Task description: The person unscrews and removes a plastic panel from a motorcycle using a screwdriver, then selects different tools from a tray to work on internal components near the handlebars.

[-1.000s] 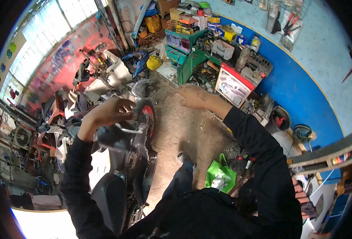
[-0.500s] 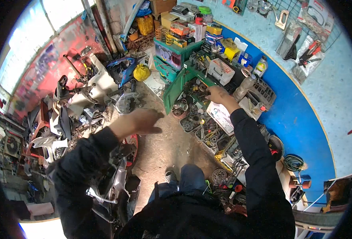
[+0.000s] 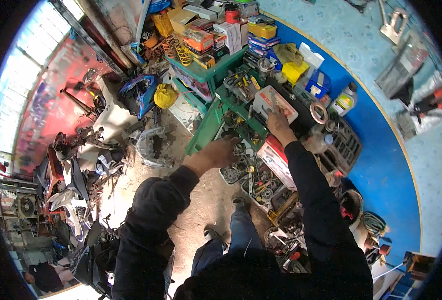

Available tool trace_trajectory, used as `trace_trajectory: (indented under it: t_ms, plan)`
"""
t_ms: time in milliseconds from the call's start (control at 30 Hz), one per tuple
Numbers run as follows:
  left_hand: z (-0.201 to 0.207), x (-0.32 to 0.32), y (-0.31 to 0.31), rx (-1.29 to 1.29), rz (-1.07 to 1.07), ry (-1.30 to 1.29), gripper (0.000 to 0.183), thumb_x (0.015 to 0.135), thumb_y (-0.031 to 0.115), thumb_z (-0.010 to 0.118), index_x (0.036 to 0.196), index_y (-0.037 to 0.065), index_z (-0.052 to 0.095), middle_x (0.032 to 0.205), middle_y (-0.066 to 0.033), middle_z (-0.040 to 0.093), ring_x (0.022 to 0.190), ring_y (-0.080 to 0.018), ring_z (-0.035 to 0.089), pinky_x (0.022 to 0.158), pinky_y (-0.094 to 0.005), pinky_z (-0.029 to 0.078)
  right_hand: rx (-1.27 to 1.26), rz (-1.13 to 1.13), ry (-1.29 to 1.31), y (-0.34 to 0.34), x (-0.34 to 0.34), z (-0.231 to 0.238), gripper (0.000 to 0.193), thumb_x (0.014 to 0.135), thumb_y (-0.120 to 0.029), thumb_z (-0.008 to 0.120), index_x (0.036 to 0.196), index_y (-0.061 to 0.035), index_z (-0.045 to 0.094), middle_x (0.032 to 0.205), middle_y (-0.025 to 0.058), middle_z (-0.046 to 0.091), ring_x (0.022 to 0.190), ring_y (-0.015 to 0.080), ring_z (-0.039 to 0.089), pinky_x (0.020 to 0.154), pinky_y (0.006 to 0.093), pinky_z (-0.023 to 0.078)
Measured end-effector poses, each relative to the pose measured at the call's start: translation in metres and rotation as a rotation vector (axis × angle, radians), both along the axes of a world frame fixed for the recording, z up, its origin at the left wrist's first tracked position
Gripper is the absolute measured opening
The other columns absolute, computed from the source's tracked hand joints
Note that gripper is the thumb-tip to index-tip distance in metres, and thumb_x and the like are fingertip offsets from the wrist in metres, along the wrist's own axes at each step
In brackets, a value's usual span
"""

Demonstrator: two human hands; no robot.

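Note:
My left hand (image 3: 222,152) reaches over loose metal parts (image 3: 237,171) beside the open green metal door (image 3: 206,131). Its fingers are dark and blurred, so their grip does not show. My right hand (image 3: 279,126) is farther right, in front of a pale plastic case (image 3: 272,101) on top of the green cabinet (image 3: 251,122). The fingers of that hand are bent together near the case; what they hold, if anything, is too small to make out. A red and white box (image 3: 277,159) lies just below my right wrist.
Boxes and yellow coil springs (image 3: 183,54) crowd a green drawer unit (image 3: 206,72) at the back. A bottle (image 3: 344,100) and a socket tray (image 3: 348,142) stand along the blue wall. Motorcycle parts (image 3: 73,187) cover the left side. Concrete floor (image 3: 201,200) runs between.
My left hand has moved right and forward, from above the floor to the parts by the green door. The right hand has shifted from the cabinet's inside to the pale case. The view has moved closer.

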State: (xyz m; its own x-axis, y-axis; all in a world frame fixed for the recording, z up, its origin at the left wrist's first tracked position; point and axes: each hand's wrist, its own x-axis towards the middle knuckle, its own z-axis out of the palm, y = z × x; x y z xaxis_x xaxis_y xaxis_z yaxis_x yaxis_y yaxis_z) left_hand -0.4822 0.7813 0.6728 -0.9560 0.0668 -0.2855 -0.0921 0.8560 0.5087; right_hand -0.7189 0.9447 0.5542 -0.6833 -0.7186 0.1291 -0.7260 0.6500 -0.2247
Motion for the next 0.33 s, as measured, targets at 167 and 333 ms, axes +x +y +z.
trace_trajectory:
  t_ms: [167,333]
  plan:
    - [-0.015,-0.009,-0.014,0.019,0.039,-0.078,0.055,0.084,0.036,0.061,0.128,0.007,0.046,0.117,-0.0243,0.054,0.105,-0.0398,0.056,0.088,-0.0455,0.045,0.030,-0.258,-0.301,-0.012,-0.033,0.002,0.055,0.077,-0.003,0.060,0.128,0.0052,0.040,0.110,0.0276,0.051,0.095,0.0400,0.059,0.077,0.0453,0.050]
    - [0.030,0.012,-0.040,0.036,0.168,-0.155,0.062,0.082,0.037,0.064,0.134,0.009,0.043,0.125,-0.0233,0.052,0.110,-0.0360,0.056,0.093,-0.0438,0.044,-0.003,-0.473,-0.544,-0.051,-0.041,0.022,0.065,0.079,-0.005,0.055,0.137,0.0019,0.027,0.114,0.0295,0.054,0.102,0.0400,0.059,0.084,0.0445,0.048]
